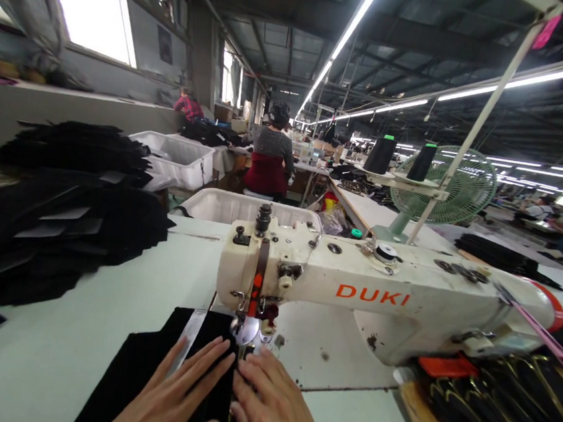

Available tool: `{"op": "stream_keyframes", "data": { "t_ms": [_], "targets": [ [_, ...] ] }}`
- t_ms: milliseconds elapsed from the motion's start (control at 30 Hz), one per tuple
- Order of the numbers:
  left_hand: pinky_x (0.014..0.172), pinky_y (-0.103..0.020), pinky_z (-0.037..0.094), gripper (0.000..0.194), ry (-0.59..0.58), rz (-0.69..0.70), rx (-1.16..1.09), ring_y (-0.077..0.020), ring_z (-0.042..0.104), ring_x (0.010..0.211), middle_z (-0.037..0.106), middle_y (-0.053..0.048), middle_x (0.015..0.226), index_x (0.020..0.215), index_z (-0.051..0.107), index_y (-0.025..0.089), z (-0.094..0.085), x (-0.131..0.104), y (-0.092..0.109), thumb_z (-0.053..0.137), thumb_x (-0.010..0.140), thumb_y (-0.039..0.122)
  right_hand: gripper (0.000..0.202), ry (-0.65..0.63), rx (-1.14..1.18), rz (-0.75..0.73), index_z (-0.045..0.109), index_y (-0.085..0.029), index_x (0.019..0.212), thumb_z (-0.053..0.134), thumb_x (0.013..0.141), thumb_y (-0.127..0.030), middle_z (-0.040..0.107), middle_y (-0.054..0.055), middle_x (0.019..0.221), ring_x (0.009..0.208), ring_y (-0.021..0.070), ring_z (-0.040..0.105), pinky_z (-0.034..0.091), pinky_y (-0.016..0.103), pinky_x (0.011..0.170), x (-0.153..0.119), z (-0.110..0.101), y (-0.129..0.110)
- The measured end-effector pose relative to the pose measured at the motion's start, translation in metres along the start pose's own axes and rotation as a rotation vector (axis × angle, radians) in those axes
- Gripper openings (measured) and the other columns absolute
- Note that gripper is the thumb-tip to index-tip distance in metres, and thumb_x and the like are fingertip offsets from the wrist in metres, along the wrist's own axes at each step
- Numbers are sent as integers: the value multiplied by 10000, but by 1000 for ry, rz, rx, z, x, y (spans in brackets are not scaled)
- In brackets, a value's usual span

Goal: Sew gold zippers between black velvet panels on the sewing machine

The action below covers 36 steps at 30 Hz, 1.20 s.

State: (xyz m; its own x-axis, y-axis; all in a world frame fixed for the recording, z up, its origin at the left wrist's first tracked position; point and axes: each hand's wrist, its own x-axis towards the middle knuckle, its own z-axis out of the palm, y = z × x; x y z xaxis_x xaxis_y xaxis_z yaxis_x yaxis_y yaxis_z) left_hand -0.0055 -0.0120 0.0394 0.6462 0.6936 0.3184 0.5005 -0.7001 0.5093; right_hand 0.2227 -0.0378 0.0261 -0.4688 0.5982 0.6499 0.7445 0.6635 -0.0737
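Observation:
A piece of black fabric lies on the pale table under the front of a white sewing machine. My left hand rests flat on it with the fingers spread, left of the lit needle area. Under its fingertips runs a whitish strip. My right hand lies along the fabric's right edge, just below the presser foot, fingers laid down and slightly bent. A narrow dark strip with a golden glint shows between the hands; its kind is unclear.
Stacked black fabric pieces cover the left side. Gold-edged black strips lie at right, beside an orange-red item. Pink-handled scissors rest on the machine. Behind stand a white bin, thread cones, a fan and a seated person.

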Motion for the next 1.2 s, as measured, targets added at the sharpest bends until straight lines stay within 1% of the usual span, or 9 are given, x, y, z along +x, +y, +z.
{"op": "stream_keyframes", "data": {
  "t_ms": [200, 400, 667, 767, 867, 933, 1033, 1100, 1200],
  "targets": [
    [1154, -552, 169, 701, 37, -3, -77, -351, 459, 1344, 476, 0, 1468, 1471, 398, 417, -5, 6, 6, 716, 869, 249, 289, 27, -19, -20, 649, -165, 1200, 592, 969, -330, 719, 58, 1166, 1160, 218, 634, 479, 296, 1068, -4, 7, 4],
    [1145, -601, 132, 670, -92, 7, -67, -371, 413, 1375, 429, -16, 1495, 1478, 393, 385, -9, 4, 5, 691, 886, 289, 247, 87, 36, -59, 659, -155, 1156, 553, 980, -291, 744, 63, 1066, 1062, 194, 676, 433, 288, 1105, 0, 4, 3],
    [1154, -595, 90, 678, -109, -34, -130, -353, 423, 1380, 427, -7, 1497, 1447, 453, 388, -9, 7, 5, 722, 843, 236, 291, -50, 55, -53, 631, -169, 1217, 586, 948, -268, 731, 73, 1127, 1089, 200, 670, 433, 328, 1112, -5, 8, 8],
    [1141, -610, 121, 699, -82, -16, -144, -378, 441, 1359, 430, -13, 1491, 1442, 453, 403, -12, 9, 6, 745, 825, 248, 275, -17, 66, -47, 639, -181, 1207, 574, 955, -268, 738, 62, 1107, 1070, 196, 680, 442, 310, 1100, -4, 6, 7],
    [1130, -626, 147, 789, -19, 19, -151, -403, 469, 1333, 448, -18, 1479, 1441, 451, 414, -15, 10, 7, 788, 762, 194, 245, 51, 79, -40, 654, -186, 1171, 554, 977, -298, 742, 47, 1085, 1037, 189, 692, 459, 294, 1080, 1, 2, 6],
    [1126, -634, 142, 836, -6, 35, -138, -408, 482, 1323, 459, -20, 1474, 1445, 441, 417, -16, 11, 8, 804, 733, 173, 221, 43, 95, -42, 656, -185, 1146, 538, 985, -278, 740, 40, 1086, 1028, 184, 695, 468, 293, 1071, 3, -3, 5],
    [1123, -648, 127, 841, -36, 27, -86, -416, 461, 1339, 443, -33, 1491, 1464, 406, 402, -16, 12, 7, 795, 746, 204, 259, -21, 83, 31, 632, -147, 1197, 516, 975, -216, 716, 81, 1142, 1059, 199, 683, 523, 288, 1010, 7, -10, 5],
    [1124, -652, 120, 829, -66, 11, -62, -422, 435, 1356, 424, -37, 1505, 1474, 389, 387, -16, 13, 7, 778, 761, 223, 306, -45, 42, 80, 613, -118, 1245, 513, 978, -228, 698, 108, 1181, 1075, 223, 675, 561, 301, 960, 8, -13, 5],
    [1138, -642, 115, 812, -101, -13, -61, -421, 405, 1378, 394, -29, 1524, 1480, 382, 374, -17, 12, 9, 760, 776, 226, 332, -71, -24, 30, 610, -116, 1270, 498, 1005, -282, 690, 97, 1219, 1082, 239, 672, 568, 324, 954, 10, -14, 6]
  ]
}}
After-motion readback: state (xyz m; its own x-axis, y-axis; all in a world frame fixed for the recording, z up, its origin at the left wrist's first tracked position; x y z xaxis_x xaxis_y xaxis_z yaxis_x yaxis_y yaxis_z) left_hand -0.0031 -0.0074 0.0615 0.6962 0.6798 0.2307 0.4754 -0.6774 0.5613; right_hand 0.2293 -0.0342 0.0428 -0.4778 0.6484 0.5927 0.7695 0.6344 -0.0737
